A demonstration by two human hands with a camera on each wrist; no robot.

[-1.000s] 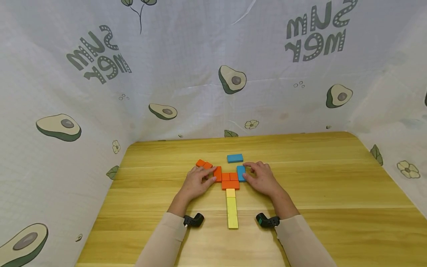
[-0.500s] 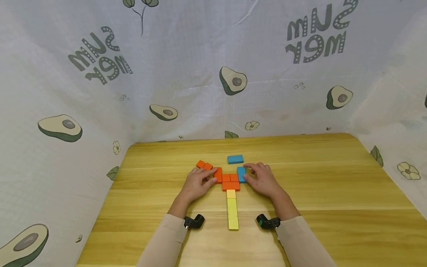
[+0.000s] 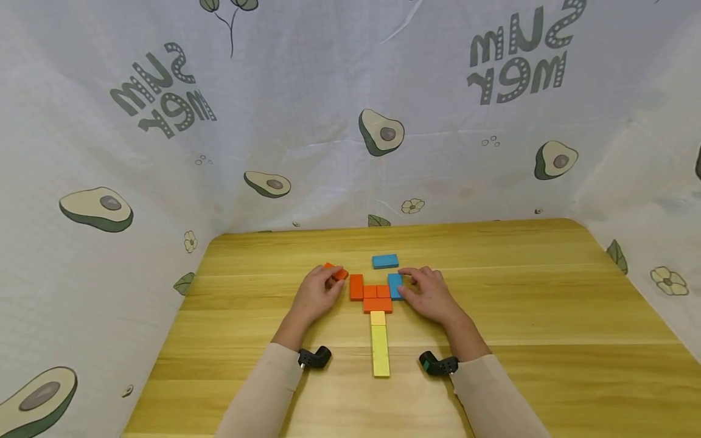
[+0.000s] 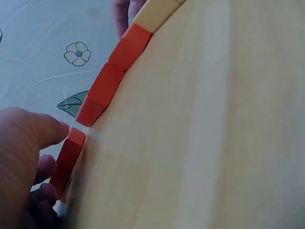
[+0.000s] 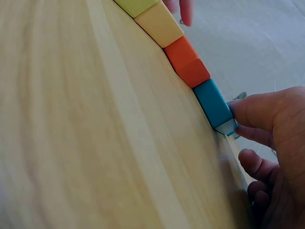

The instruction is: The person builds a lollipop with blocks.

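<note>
My left hand (image 3: 313, 295) is at the left, with thumb and index finger around one of two small orange-red blocks (image 3: 342, 275). The other small block is mostly hidden by the fingers. My right hand (image 3: 429, 294) holds the side of an upright blue block (image 3: 395, 286) between thumb and index finger. In the right wrist view, the thumb meets this blue block (image 5: 213, 102). It stands beside several joined orange-red blocks (image 3: 377, 305). An upright orange-red block (image 3: 356, 288) stands at their left. Below them run a small light-yellow block (image 3: 378, 318) and a long yellow block (image 3: 380, 351).
Another blue block (image 3: 385, 261) lies apart, behind the arrangement. The wooden table (image 3: 520, 292) stretches away on both sides. A white printed curtain (image 3: 328, 121) hangs around its back and sides. Each wrist wears a black camera, one on the left (image 3: 315, 358) and one on the right (image 3: 439, 365).
My left hand has let go of the upright orange-red block and moved left and slightly away, to the small orange-red blocks. My right hand stays at the blue block.
</note>
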